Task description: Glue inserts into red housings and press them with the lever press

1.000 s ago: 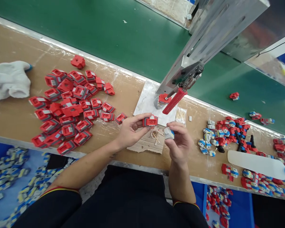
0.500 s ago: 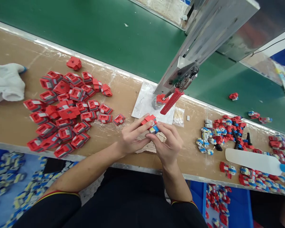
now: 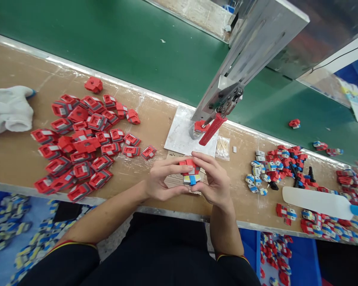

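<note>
I see the small red part (image 3: pixel 188 166) with its grey and blue piece (image 3: pixel 191 179) held between both hands above the near edge of the workbench (image 3: pixel 143 119) — red end away from me, blue tab toward me, long axis running front to back. My left hand (image 3: pixel 161 182) pinches it from the left, my right hand (image 3: pixel 213 180) from the right — both closed on it.

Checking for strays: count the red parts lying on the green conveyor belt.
3: one small red part alone mid-belt, then two red-and-blue parts near the green conveyor belt's right edge. The metal press may hide more.
</note>
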Demonstrator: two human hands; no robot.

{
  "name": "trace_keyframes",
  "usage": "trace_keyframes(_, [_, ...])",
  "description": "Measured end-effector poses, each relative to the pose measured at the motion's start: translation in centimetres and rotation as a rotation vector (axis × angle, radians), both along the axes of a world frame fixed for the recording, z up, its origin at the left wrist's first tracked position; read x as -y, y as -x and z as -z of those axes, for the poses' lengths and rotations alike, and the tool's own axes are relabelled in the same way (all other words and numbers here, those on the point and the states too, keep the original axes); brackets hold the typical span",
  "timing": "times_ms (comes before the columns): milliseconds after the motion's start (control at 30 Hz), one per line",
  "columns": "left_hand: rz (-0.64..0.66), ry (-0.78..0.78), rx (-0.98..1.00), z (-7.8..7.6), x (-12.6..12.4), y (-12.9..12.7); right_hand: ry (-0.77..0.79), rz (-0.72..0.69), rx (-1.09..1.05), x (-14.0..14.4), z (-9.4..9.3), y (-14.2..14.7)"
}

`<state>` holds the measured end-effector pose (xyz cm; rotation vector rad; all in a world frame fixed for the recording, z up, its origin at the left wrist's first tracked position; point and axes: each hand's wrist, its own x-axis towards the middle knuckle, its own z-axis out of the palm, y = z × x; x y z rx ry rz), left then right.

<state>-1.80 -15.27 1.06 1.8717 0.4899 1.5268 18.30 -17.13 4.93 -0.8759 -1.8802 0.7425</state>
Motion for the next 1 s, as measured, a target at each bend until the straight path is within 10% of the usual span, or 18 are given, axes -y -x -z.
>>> trace_keyframes(267, [0.047, 0.076, 0.04, 0.0, 0.0, 0.3, -0.044, 0.036, -0.057, -0.2, 0.7, 0.6])
trace_keyframes(467, [0.226, 0.54, 0.341, 0.3, -0.1, 0.4, -0.109, 0.098, 0.045, 0.0, 0.9, 0.6])
trace_keyframes(633, [0.039, 0.808, 0.642, 0.5, -2.5, 2.3, -0.14, 0.385, -0.024, -1.8, 1.1, -1.9])
trace_keyframes(900, [0.036, 0.958, 0.769, 0.6, -4.0, 2.8, 0.101, -0.335, 0.046, -6.8, -3.0, -5.4])
trace_keyframes(1000, [0.057, 0.954, 0.745, 0.7, -4.2, 2.4, 0.058, -0.33, -0.097, -8.6, -6.2, -6.5])
